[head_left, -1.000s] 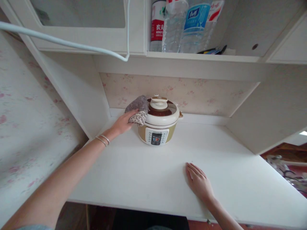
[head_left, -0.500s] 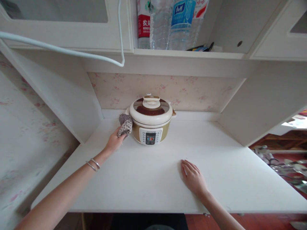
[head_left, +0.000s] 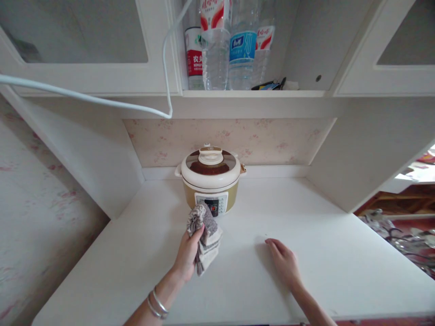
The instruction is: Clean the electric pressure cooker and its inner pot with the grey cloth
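Centrally, bunched cloth (head_left: 208, 240) gripped, cooker (head_left: 212, 180) behind

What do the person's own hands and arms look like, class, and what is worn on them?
Both are bare human hands, with no gloves. The left hand has two thin, rounded, silver-coloured bangles at its wrist; the right hand has none. No sleeve shows on either forearm.

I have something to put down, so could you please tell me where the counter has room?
Bare counter lies right of the cooker, up to the right panel, and left of it, up to the left panel. In front it's crowded: the left hand holds a cloth, and the right hand is further right.
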The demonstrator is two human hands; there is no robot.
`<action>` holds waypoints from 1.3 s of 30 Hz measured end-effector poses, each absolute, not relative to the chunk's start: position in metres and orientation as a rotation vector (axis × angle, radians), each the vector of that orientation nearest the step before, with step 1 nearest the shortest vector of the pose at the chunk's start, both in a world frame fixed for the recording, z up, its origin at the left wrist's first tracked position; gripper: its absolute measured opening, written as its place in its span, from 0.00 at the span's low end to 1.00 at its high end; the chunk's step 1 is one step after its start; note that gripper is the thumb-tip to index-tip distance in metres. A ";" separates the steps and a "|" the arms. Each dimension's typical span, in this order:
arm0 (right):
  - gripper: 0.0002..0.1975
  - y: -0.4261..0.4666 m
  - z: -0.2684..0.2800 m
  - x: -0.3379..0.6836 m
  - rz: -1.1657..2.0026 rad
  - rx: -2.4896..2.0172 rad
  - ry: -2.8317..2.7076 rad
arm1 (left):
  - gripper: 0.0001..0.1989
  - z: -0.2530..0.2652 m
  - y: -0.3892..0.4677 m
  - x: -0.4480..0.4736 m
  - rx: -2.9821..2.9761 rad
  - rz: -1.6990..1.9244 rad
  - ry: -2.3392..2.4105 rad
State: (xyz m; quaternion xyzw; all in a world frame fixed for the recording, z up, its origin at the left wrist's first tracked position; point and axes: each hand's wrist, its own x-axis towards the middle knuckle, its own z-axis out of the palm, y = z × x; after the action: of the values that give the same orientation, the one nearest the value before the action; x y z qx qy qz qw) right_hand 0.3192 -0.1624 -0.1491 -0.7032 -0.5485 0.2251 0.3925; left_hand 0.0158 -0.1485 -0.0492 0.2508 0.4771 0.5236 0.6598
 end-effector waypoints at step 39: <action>0.40 -0.121 -0.112 0.486 0.092 -2.279 -1.341 | 0.48 -0.039 -0.006 -0.103 1.370 1.083 1.459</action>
State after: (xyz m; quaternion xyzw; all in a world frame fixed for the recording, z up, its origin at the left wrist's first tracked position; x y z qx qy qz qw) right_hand 0.4864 -0.1210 -0.1119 -0.8350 -0.4913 0.0338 0.2455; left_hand -0.1030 -0.0055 -0.0387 0.5465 0.5821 0.4320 0.4194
